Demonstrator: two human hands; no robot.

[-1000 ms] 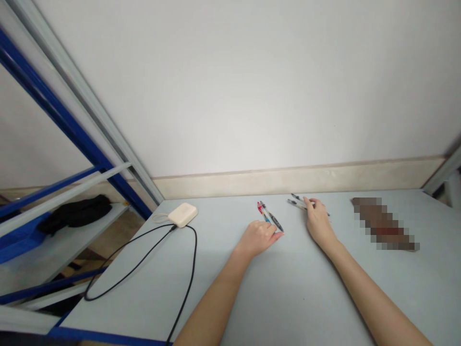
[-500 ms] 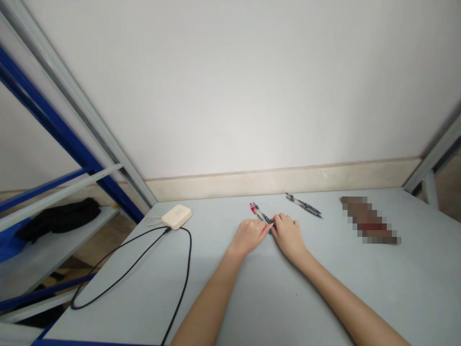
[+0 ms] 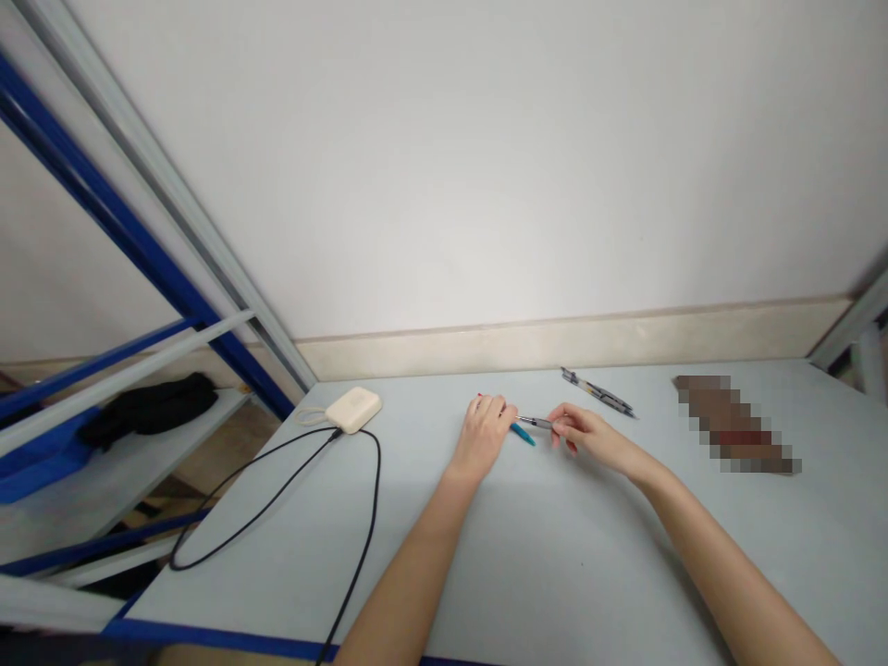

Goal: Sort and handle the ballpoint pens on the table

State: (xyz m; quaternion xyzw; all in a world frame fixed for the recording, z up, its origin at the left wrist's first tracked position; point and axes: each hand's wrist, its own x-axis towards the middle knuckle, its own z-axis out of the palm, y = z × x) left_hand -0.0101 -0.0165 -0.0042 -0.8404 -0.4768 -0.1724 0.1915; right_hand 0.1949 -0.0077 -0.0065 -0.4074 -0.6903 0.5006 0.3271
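A teal-ended pen [image 3: 524, 435] sticks out from under my left hand [image 3: 484, 433], which is curled palm down over it on the desk. Something red peeks past the knuckles on the far side; most of what lies under the palm is hidden. Between thumb and fingers, my right hand [image 3: 583, 435] pinches the near end of a grey pen [image 3: 537, 423]. This pen's slim metallic end reaches the left fingertips. Farther back to the right, two dark pens [image 3: 598, 392] lie side by side and slanted.
On the left of the grey desk [image 3: 277, 573] rests a cream power bank [image 3: 353, 409], its black cable [image 3: 373, 518] looping to the front edge. A blurred-out brown item [image 3: 735, 425] lies at right. Behind stands a wall; a blue-and-white frame [image 3: 173, 287] rises at left.
My hands have drawn apart: the right one moved right, pinching the grey pen, while the left spread over the other pens. The view shifted slightly.
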